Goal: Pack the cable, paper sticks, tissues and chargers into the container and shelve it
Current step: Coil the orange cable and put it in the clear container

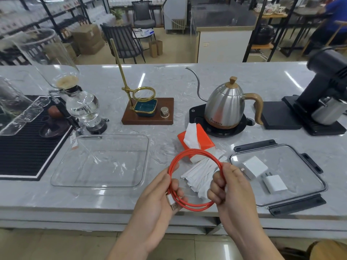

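An orange cable (195, 153) is coiled into a loop and held above the counter's front edge. My left hand (161, 196) grips its left side near the silver plug. My right hand (229, 186) grips the right side. Under the loop lies a pile of white paper sticks (201, 175). Behind them sits an orange tissue pack (202, 137) with a white tissue sticking up. Two white chargers (255, 167) (275, 183) rest on the clear lid (300, 162) at the right. The clear container (62, 166) stands empty at the left.
A steel gooseneck kettle (229, 106) on its black base stands behind the tissues. A brass dripper stand on a wooden base (148, 117), a glass siphon brewer (82, 107) and a black mat (20, 156) are at the left. A black grinder (326, 87) is at far right.
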Tool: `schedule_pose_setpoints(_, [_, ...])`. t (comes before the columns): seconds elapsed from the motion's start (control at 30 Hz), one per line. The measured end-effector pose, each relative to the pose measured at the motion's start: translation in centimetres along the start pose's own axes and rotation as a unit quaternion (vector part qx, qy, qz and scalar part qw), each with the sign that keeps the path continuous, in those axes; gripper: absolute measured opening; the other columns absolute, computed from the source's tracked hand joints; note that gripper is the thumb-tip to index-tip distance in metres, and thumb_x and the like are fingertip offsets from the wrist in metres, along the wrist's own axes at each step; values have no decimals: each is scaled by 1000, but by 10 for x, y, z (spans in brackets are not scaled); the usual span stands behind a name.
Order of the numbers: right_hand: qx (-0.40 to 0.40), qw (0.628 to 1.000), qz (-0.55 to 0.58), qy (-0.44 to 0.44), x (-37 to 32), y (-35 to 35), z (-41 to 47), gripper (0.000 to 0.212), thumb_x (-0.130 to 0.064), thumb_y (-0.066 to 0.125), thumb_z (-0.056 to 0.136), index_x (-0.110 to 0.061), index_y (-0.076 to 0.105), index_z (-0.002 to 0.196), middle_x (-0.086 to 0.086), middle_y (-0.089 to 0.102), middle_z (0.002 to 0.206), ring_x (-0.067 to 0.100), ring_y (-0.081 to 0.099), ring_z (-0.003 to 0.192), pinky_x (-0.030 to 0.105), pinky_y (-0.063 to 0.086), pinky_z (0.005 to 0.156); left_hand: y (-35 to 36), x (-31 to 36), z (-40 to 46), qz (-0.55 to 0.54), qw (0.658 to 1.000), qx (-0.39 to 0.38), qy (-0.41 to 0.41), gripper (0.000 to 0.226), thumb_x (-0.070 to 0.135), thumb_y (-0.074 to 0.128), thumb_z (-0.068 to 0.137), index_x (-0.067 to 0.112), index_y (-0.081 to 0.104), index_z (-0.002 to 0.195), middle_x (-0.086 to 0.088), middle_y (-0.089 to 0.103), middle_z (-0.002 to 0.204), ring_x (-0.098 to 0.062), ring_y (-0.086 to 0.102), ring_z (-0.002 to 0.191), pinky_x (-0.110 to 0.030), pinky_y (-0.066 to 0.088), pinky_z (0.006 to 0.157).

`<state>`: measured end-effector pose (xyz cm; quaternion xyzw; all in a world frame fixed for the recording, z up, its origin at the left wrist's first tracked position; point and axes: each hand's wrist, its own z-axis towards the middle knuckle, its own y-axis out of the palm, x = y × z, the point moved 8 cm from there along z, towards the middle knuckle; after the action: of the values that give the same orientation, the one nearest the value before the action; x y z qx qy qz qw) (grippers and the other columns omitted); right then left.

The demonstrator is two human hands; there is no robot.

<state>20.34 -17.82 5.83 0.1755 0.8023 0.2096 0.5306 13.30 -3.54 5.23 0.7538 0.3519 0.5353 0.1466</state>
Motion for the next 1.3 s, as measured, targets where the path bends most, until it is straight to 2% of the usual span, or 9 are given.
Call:
schedule_pose_setpoints(0.13, [-20,999,23,17,8,6,-1,18,-12,37,103,-11,50,91,3,42,62,13,29,46,23,31,40,-8,9,1,-13,999,18,35,34,19,52,91,16,72,117,-1,50,72,-13,50,63,-28,50,62])
schedule_pose_setpoints(0.27, [-66,997,23,29,13,20,0,19,-7,37,102,-4,55,103,9,53,70,17,40,53,29,40,51,-16,21,-1,-31,996,31,73,33,16,52,89,14,73,115,-2,49,74,-13,48,63,-30,46,64])
schedule_pose_setpoints(0.37, [-112,991,40,60,18,34,0,21,-10,39,101,-2,59,102,9,58,76,17,49,59,30,46,59,-21,30,-2,-56,993,36,100,37,15,51,91,8,65,125,-2,47,77,-13,47,65,-29,46,62])
schedule_pose_setpoints(0.63, [-170,960,176,136,35,58,-7,28,-18,47,97,-7,72,101,5,66,88,15,60,68,28,56,66,-29,40,-4,-91,984,51,144,26,19,52,93,12,71,108,-1,54,76,-10,52,63,-24,51,62])
schedule_pose_setpoints(0.73, [-166,965,166,117,36,61,-8,28,-21,46,98,-7,69,98,4,61,79,15,59,67,27,56,67,-33,36,-5,-88,981,81,150,21,24,53,93,13,69,99,-1,51,71,-10,49,59,-22,51,58])
schedule_pose_setpoints(0.87, [-135,983,100,67,38,61,-10,30,-32,45,96,-5,58,95,3,41,62,18,53,62,28,52,69,-37,31,-4,-84,974,140,155,24,30,51,96,10,63,101,1,48,66,-9,45,55,-21,47,55])
schedule_pose_setpoints(1.0, [-91,991,78,60,43,61,-14,37,-44,44,91,-10,54,84,1,33,54,20,49,52,27,50,57,-32,28,-6,-77,970,168,160,29,43,51,93,17,58,82,2,40,59,-10,39,50,-23,42,54])
schedule_pose_setpoints(1.13, [-76,992,85,55,42,60,-14,40,-49,44,90,-12,50,74,0,26,51,18,39,43,26,42,46,-27,27,-5,-146,966,171,131,41,53,55,87,18,56,66,5,30,49,-11,31,42,-23,38,45])
schedule_pose_setpoints(1.3, [-53,993,101,36,41,57,-16,39,-48,46,89,-13,54,74,0,29,50,16,39,42,26,41,46,-24,25,-5,-218,951,185,119,34,43,59,89,17,57,68,5,30,49,-10,30,41,-22,34,42])
